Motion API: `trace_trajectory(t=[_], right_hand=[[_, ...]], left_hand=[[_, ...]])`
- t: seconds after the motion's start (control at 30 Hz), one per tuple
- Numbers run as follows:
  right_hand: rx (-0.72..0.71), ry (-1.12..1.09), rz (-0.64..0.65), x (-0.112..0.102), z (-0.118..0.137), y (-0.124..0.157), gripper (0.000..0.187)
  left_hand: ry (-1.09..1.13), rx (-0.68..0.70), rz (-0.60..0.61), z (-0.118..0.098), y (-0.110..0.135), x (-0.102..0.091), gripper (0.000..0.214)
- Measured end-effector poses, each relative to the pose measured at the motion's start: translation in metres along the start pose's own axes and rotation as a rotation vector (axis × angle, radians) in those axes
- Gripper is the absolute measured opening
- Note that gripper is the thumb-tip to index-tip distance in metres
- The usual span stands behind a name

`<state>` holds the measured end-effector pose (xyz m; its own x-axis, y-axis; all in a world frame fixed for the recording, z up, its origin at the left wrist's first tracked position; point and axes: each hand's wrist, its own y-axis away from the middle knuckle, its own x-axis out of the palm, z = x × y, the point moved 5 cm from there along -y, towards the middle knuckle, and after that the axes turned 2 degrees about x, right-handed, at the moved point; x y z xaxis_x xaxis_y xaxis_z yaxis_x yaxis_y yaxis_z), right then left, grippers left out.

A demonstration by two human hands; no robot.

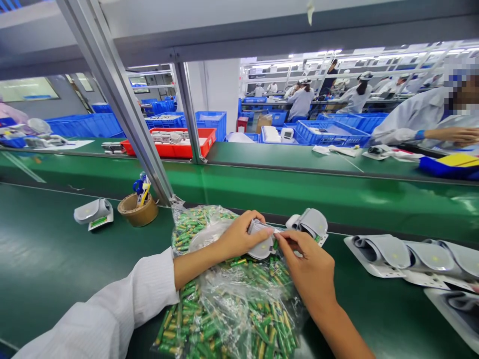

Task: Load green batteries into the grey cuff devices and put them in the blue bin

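My left hand (239, 234) is wrapped around a grey wrist-cuff device (262, 244), holding it above a clear plastic bag of green batteries (232, 309). My right hand (307, 264) pinches at the device's right edge with thumb and forefinger; what is between those fingers is too small to make out. A second grey cuff device (310, 222) lies just behind my hands on the green mat (45, 259).
More grey cuff devices (411, 257) lie in a row at the right. Another cuff device (93, 213) and a brown cup with tools (138, 209) sit at the left. A metal post (123, 109) rises beyond. A red tray (175, 142), blue crates (329, 130) and a co-worker's arm (445, 134) are across the conveyor.
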<state>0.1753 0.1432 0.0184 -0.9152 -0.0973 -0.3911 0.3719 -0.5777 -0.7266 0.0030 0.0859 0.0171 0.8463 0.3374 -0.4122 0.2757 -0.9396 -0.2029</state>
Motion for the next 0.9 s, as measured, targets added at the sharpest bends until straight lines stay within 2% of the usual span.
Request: trace_trajectory(t=[0.13,0.27,0.5,0.6,0.8,0.9], right_hand=[[-0.047,0.034,-0.027,0.000,0.004,0.000,0.007],[-0.109,0.079,0.012,0.002,0.005,0.001,0.007],[-0.030,0.020,0.105,0.004,-0.006,0.000,0.010],[0.058,-0.040,0.132,0.005,-0.012,0.001,0.013],[0.413,-0.149,0.115,0.006,-0.022,0.006,0.022],[0.514,-0.179,0.120,0.008,-0.023,0.009,0.023]], left_hand=[[-0.004,0.002,0.014,-0.001,0.000,0.001,0.038],[-0.012,0.007,0.016,-0.002,0.000,0.001,0.035],[-0.050,0.050,0.017,0.000,0.001,0.002,0.035],[-0.078,0.047,0.022,0.000,0.000,0.003,0.035],[-0.068,0.057,0.024,0.000,0.000,0.003,0.032],[-0.065,0.065,0.027,0.001,-0.001,0.003,0.032]])
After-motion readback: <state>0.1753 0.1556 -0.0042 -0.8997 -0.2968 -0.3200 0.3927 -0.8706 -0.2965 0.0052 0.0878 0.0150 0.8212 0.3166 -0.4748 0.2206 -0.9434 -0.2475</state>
